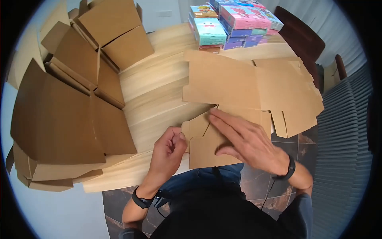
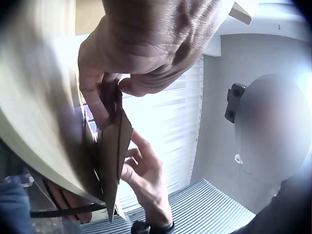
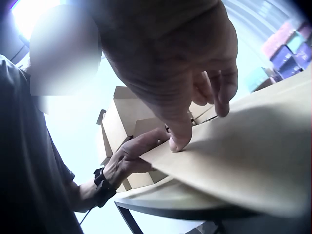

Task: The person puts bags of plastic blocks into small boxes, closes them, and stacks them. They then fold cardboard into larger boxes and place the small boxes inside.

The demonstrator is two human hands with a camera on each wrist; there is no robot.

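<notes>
A flat, unfolded cardboard box (image 1: pixel 225 81) lies on the wooden table, its near panel (image 1: pixel 203 153) reaching past the table edge toward the person's lap. At the left end of that panel, the left hand (image 1: pixel 169 149) pinches a small side flap (image 1: pixel 195 128) between thumb and curled fingers. In the left wrist view, the cardboard (image 2: pixel 114 151) stands edge-on below these fingers. The right hand (image 1: pixel 252 143) rests on the near panel, fingers extended along a slanted cut and thumb spread apart. Its thumb touches the cardboard (image 3: pixel 219 165) in the right wrist view.
Several folded brown cardboard boxes (image 1: pixel 59 107) stand along the table's left side. Stacked colourful boxes (image 1: pixel 238 24) sit at the far edge. A dark chair (image 1: pixel 298 32) is behind them, and a ridged grey surface (image 1: pixel 342 131) is on the right.
</notes>
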